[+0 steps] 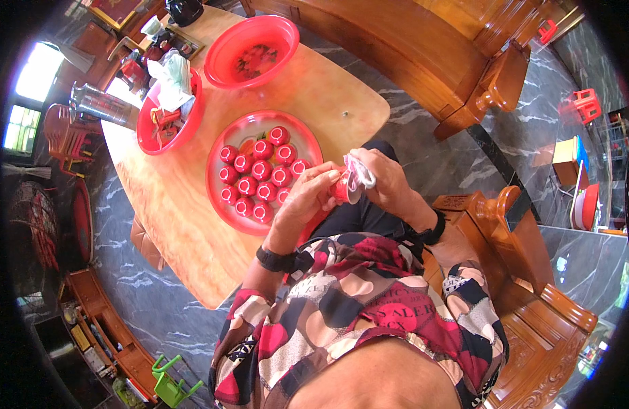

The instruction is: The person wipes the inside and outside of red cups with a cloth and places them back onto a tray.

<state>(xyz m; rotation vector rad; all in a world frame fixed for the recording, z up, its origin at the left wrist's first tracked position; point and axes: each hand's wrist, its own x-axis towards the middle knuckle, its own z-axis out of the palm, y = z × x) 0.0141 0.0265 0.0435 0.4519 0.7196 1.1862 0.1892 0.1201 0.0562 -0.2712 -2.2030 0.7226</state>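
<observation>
My left hand point(306, 196) has its fingers closed round a small red cup point(341, 189), held tilted above my lap by the table's near right edge. A crumpled white cloth point(359, 175) is pinched in my right hand point(387, 178) and pressed against the cup's mouth. The two hands nearly meet there. Just left of them, a round red tray point(213, 174) rests on the table, carrying several glossy red cups point(262, 170) turned upside down in rows. My left forearm and hand overlap the tray's right side.
The pale wooden table point(171, 225) also bears a large red basin point(218, 73) and a smaller red basin point(143, 129) with a white plastic bag point(170, 82) in it. A carved wooden bench point(410, 54) stands beyond. A green stool point(168, 388) is at lower left.
</observation>
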